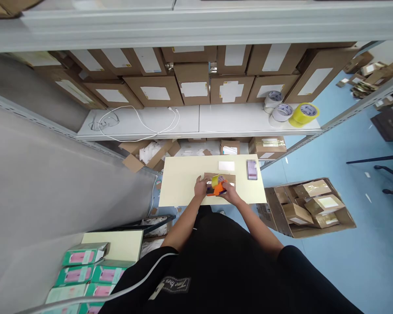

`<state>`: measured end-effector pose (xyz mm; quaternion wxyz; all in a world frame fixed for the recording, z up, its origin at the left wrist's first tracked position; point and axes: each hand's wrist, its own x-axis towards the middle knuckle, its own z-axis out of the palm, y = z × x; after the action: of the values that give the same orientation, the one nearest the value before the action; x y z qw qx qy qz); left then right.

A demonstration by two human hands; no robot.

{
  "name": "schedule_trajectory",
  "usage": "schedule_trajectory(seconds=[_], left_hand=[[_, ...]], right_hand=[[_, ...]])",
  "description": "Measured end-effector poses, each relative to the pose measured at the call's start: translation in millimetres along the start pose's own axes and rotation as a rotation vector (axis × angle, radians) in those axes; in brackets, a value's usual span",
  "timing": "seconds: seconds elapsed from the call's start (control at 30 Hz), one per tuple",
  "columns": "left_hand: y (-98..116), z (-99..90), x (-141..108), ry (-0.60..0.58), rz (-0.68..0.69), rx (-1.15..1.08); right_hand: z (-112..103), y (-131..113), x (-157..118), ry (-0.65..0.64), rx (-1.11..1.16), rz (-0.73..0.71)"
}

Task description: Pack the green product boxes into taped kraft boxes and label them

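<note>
An orange tape dispenser [218,188] with a yellow roll of tape is held low over a cardboard box [229,178] on the cream tabletop [180,174]. My right hand [229,193] has its fingers wrapped round the dispenser's right side. At the left end of the box, my left hand [201,186] touches the cardboard with its fingers apart from the thumb; its grip is hard to make out. A white label [226,165] lies behind the box, and a purple box [252,169] lies at the right of the tabletop.
Tape rolls [282,112], a white cable [137,114] and glasses [105,122] lie on the shelf [186,120], before stacked cartons [191,83]. A large carton [340,222] of packed boxes stands on the floor at right. Green boxes [81,257] are at lower left.
</note>
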<state>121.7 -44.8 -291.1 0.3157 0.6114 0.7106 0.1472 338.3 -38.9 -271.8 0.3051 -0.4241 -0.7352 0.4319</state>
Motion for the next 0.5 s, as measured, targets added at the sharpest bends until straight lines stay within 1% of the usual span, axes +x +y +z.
schedule_trajectory(seconds=[0.1,0.2,0.27,0.33,0.4,0.43,0.5], left_hand=[[-1,-1.3,0,0.033,-0.009,0.042],[-1,-1.3,-1,0.045,0.013,0.026],[-1,-3.2,-1,0.059,0.026,-0.007],[2,-7.6,3,0.107,0.017,-0.063],[7,-13.7,11,0.152,-0.016,-0.172],[11,-16.9,16,0.139,-0.04,-0.251],[17,-22.0,29,0.03,-0.085,-0.406]], right_hand=[[3,9,-3,-0.018,0.046,0.006],[5,15,-4,-0.024,0.065,0.033],[6,17,-6,-0.037,0.07,0.043],[6,18,-7,-0.055,0.075,0.059],[7,19,-10,-0.066,0.084,0.071],[7,19,-11,-0.068,0.088,0.073],[7,20,-13,-0.072,0.098,0.07]])
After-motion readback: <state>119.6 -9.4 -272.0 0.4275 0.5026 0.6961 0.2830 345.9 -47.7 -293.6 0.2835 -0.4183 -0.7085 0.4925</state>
